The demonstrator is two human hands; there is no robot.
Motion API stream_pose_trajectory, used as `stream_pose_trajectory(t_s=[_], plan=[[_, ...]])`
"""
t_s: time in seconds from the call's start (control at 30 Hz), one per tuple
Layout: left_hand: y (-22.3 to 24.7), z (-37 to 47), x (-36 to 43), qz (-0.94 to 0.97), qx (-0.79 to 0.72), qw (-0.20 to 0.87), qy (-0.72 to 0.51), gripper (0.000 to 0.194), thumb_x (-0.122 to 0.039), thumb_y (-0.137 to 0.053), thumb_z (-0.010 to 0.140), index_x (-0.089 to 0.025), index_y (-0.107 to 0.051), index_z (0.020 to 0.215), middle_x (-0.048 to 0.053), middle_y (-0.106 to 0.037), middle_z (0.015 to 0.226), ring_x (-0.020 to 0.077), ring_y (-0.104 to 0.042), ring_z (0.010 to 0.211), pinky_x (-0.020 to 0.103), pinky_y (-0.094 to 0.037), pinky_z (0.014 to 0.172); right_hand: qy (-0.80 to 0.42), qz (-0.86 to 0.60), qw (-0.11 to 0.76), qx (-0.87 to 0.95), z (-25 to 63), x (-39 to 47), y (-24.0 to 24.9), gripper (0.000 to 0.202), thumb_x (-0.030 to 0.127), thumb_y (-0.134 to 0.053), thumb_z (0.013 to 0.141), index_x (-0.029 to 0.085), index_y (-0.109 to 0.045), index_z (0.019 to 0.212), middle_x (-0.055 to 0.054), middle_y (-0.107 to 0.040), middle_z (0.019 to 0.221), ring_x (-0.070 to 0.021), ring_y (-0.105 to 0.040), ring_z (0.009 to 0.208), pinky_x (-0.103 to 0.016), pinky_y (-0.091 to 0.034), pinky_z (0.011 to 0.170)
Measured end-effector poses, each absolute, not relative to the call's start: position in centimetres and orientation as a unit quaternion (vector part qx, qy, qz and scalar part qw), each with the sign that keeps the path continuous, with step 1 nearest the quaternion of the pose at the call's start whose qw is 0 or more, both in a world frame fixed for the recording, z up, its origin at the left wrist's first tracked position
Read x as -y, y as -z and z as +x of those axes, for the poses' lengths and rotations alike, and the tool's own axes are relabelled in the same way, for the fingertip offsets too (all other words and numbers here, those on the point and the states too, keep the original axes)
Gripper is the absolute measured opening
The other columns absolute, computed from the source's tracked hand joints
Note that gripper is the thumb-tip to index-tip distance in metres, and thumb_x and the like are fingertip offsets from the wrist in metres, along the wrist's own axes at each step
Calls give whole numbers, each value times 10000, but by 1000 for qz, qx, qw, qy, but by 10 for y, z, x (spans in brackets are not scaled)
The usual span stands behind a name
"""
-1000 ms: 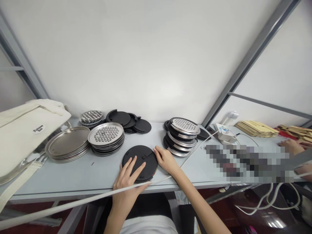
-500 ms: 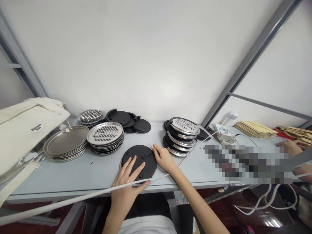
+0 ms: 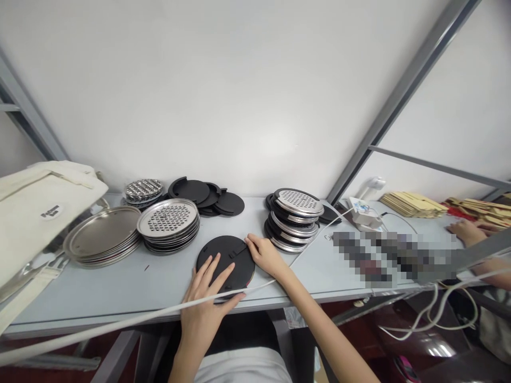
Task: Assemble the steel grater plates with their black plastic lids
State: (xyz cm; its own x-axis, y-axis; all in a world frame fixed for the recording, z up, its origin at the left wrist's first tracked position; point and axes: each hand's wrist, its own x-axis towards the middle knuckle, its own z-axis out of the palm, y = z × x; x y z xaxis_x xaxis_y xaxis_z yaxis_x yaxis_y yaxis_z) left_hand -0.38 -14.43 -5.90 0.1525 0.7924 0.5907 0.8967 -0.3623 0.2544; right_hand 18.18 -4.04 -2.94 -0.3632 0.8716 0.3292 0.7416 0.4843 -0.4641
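Observation:
A round black disc (image 3: 227, 260) lies at the table's front edge. Across its left part my left hand (image 3: 205, 298) rests with fingers spread, the thumb along the near rim. My right hand (image 3: 265, 255) has its fingers closed on the disc's right rim, by a narrow slot. Behind and to the left stand a stack of perforated metal grater plates (image 3: 168, 218) and a stack of plain metal discs (image 3: 102, 234). To the right rises a stack of black rings with metal plates (image 3: 297, 205). Several black round parts (image 3: 191, 192) lie by the wall.
A white cable (image 3: 139, 319) crosses in front of my left hand. The cream bag (image 3: 43, 197) sits at far left. At right are a white power adapter (image 3: 361, 215), yellowish flat pieces (image 3: 413, 205) and another person's hand (image 3: 467, 232).
The view has shifted slightly, moving the table items a little left in the picture. Both my hands stay on the black disc in nearly the same pose.

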Motion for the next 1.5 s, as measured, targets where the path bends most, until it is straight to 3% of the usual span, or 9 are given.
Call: stream_pose_trajectory(t_s=[0.37,1.5], plan=[[60,-2,144,-755,569,98,310,593,-549,-618,766,-380,-466,1313,-2,-390,1443,289,-406,1297,485,-392,1048,-115,-487,268,823,183,39,30,255,239,-365,959,202,-510,753,12,-512,588,-135,-501,556,-232,-296,576],[59,-2,145,-745,581,89,314,536,-544,-564,812,-371,-468,1311,-8,-385,1444,274,-394,1303,494,-394,1043,-123,-474,272,828,185,45,31,268,226,-379,917,201,-396,650,44,-376,511,-102,-380,469,-228,-247,528]])
